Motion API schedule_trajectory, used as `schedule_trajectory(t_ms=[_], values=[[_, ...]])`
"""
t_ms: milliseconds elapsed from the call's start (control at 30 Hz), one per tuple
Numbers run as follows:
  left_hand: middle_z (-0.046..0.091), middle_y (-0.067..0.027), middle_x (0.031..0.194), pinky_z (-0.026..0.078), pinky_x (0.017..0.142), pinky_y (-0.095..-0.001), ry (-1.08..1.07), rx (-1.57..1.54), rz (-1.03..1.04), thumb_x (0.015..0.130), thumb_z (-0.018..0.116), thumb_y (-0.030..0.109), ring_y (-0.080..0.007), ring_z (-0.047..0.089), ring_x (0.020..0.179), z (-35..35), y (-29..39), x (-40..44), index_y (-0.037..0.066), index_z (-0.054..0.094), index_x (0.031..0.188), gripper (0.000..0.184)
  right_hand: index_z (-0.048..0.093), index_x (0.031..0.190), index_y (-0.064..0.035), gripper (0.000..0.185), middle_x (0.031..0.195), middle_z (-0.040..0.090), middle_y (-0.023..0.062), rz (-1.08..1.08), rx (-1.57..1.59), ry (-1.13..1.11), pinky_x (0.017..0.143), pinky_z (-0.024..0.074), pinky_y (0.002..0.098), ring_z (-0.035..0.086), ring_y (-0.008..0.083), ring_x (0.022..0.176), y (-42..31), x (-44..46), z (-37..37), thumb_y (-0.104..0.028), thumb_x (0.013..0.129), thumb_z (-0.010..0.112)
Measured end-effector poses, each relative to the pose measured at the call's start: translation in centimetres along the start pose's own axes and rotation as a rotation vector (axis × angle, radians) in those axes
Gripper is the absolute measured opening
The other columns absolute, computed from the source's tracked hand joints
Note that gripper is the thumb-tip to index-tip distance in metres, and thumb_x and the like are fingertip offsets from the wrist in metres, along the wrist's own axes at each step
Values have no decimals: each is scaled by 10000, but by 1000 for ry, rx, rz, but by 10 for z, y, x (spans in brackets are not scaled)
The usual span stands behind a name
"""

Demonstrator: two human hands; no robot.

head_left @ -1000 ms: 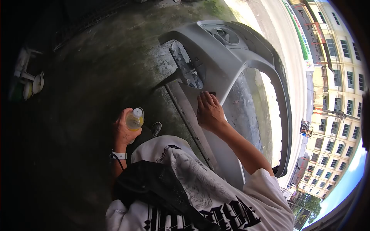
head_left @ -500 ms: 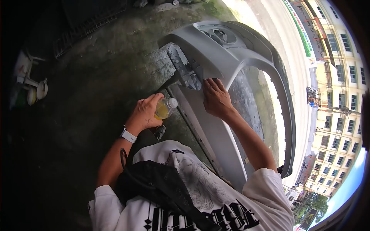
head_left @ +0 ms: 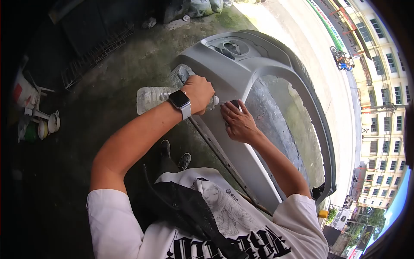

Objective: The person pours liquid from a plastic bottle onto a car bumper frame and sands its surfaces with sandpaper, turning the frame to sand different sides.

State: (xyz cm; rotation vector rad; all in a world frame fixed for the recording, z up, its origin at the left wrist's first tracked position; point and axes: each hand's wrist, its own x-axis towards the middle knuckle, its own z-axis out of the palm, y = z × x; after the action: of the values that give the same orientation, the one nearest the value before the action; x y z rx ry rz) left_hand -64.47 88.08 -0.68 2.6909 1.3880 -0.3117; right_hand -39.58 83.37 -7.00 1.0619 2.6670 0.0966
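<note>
Left hand (head_left: pixel 199 93) around bottle (head_left: pixel 152 99), grey bumper (head_left: pixel 227 78) beneath right hand (head_left: pixel 240 123)

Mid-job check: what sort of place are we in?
Probably a car-body work area beside a road: a bare grey car bumper up close, stained, concrete-like ground around it, and a sunlit street with a motorcycle beyond.

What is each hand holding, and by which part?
The left hand grips the bottle around its upper part, near the neck. The right hand has a dark pad at its fingertips; how it is gripped is hidden.
</note>
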Motion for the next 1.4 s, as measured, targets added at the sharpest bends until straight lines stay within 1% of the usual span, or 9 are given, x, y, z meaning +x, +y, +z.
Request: schedule_trajectory(t_ms=[167,267,367,433,567,833,967,1100,1400], values=[[779,-85,948,604,733,-341,-51,131,-36,651,830,202,-229,771,901,-8,-8,5,113,791,913,280,508,1498,-46,712,1600,452,85,-2,-25,91,1293,90,547,323,215,1536,25,52,13,-343,856,586],[769,-112,950,607,760,-380,-72,43,-79,665,799,189,-277,766,917,-15,-15,-2,89,759,1017,368,509,1505,-67,658,1605,449,49,29,-114,141,1288,86,559,321,204,1534,34,92,15,-335,904,540],[748,-155,1016,593,833,-434,61,-171,-180,645,788,196,-344,739,981,12,-36,-24,82,673,1172,551,496,1517,-76,647,1607,445,56,44,-88,134,1286,73,571,314,200,1538,28,64,17,-337,926,522],[720,-181,1094,557,908,-482,329,-568,-319,620,808,221,-398,696,1050,51,-51,-54,94,570,1254,689,482,1528,-86,644,1614,433,57,35,-77,67,1284,59,582,306,199,1543,20,25,-5,-335,936,519],[713,-153,1107,549,928,-472,674,-911,-533,562,884,205,-382,694,1059,136,-66,-124,107,566,1225,742,465,1537,-92,653,1624,412,57,-10,-39,61,1283,46,588,294,199,1548,31,17,-9,-347,939,529],[686,-126,1143,533,989,-419,780,-1136,-1028,566,887,97,-301,687,1100,296,-59,-252,87,553,1247,758,502,1481,-77,658,1589,437,44,-36,-3,66,1282,70,591,315,206,1533,46,216,8,-347,893,624],[657,-122,1173,512,1034,-407,728,-1424,-1253,585,873,60,-278,659,1150,314,-60,-301,71,529,1270,766,540,1429,-125,563,1500,502,41,-131,-35,-45,1272,104,605,374,237,1491,60,313,27,-341,921,652],[664,-119,1163,512,1018,-400,668,-1316,-1303,619,840,7,-243,661,1125,326,-75,-324,44,527,1287,739,547,1396,-129,548,1458,527,40,-133,-69,-211,1264,123,618,391,243,1470,50,379,42,-363,917,675],[648,-83,1156,513,1008,-384,716,-1512,-1256,635,833,4,-217,654,1116,345,-146,-308,69,530,1288,723,488,1508,-146,652,1624,393,17,-156,-48,-288,1275,77,609,292,230,1541,56,239,-40,-332,912,674]])
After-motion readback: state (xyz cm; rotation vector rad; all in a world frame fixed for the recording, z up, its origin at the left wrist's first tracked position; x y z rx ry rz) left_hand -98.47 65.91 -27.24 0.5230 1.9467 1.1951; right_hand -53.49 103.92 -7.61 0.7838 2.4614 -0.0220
